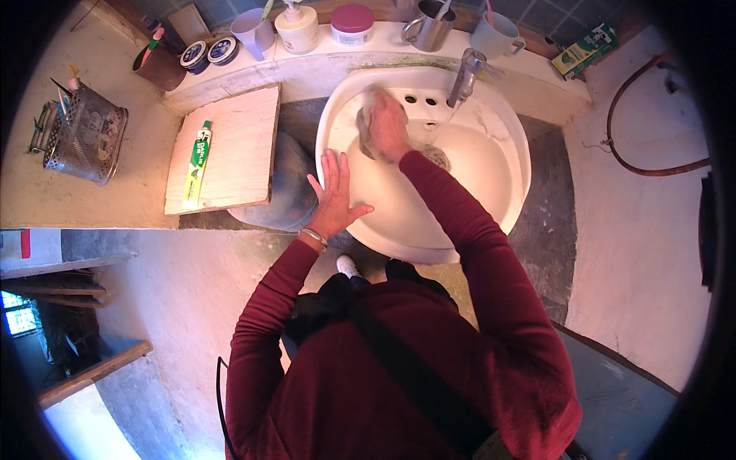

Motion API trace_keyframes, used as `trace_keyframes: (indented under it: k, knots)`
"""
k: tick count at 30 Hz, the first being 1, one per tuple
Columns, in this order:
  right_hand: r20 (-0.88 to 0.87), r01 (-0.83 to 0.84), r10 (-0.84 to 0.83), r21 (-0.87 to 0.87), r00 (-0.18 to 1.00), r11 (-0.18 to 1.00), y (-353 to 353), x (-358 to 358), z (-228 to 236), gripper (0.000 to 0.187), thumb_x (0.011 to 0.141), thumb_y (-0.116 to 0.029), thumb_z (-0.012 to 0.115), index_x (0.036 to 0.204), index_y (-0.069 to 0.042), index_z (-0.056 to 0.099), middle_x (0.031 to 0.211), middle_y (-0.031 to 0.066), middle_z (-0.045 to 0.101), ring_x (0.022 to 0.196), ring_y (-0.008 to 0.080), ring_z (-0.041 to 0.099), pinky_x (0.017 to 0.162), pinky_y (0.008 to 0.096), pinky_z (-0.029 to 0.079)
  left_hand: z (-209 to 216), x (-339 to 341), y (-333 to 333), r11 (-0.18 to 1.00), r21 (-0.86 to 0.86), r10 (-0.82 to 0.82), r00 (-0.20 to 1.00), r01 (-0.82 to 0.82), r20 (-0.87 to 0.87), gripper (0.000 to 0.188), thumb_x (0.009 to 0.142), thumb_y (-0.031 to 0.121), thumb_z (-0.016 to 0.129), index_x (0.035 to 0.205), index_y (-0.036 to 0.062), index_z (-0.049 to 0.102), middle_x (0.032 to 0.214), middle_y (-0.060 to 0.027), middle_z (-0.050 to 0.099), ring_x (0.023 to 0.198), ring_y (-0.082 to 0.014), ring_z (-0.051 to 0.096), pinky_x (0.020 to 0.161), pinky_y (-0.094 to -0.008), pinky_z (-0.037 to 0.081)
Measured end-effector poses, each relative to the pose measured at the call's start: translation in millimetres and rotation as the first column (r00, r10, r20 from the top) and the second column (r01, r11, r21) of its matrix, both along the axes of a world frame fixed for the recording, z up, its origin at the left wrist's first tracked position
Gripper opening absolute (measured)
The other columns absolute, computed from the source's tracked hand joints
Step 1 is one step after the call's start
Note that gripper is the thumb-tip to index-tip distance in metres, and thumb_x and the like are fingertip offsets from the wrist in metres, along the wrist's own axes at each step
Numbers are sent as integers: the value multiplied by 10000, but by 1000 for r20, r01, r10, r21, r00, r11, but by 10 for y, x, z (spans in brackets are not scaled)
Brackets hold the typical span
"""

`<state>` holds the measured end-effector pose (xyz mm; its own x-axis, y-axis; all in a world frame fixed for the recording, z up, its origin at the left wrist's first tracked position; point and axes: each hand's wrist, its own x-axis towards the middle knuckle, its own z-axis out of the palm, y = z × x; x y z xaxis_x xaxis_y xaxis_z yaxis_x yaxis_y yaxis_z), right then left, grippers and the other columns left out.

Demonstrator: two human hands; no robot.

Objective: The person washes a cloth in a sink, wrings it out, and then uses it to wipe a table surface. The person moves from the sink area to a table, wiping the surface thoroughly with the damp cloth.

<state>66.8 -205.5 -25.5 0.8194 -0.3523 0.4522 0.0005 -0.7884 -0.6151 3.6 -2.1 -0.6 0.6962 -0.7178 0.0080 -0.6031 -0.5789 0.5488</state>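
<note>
A white oval sink [498, 130] is set against a ledge, with a metal tap [465, 75] at its back. My right hand [387, 126] presses a grey scrubbing pad [365, 123] against the basin's upper left inner wall. My left hand [334, 195] lies flat, fingers spread, on the sink's left rim. A bracelet circles that wrist. The drain [438, 157] shows just right of my right forearm.
A wooden board [238, 146] with a green toothpaste tube [198, 159] lies left of the sink. A perforated metal basket [83, 134] stands further left. Jars, cups, a pump bottle [297, 27] and a metal mug [432, 27] line the back ledge. A hose [636, 165] curves at right.
</note>
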Motion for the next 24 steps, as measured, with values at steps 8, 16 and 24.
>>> trace_keyframes:
  k: [8,16,24]
  knots:
    - [94,-62,81,-185,992,981,480,76,-121,313,762,-131,557,1021,43,529,1036,140,510,1026,313,462,875,445,346,-55,-30,-7,1000,-31,5,1000,-5,15,1235,625,437,768,1414,-10,-70,1458,-276,-114,1353,-415,-144,978,-670,-41]
    - [237,-670,629,191,741,718,592,-883,-56,161,835,-88,505,937,17,573,903,171,562,873,319,528,791,392,432,-113,11,116,904,-406,114,991,-134,-74,860,904,480,403,1416,13,-106,1469,-230,-166,1355,-378,-173,1035,-553,-100]
    - [150,52,-46,-32,988,998,22,180,130,221,789,-52,521,992,-11,595,955,147,572,938,329,497,844,444,381,-5,-30,223,869,-384,258,948,-312,-186,772,941,454,331,1420,8,-78,1476,-232,-123,1363,-379,-136,1049,-546,-68]
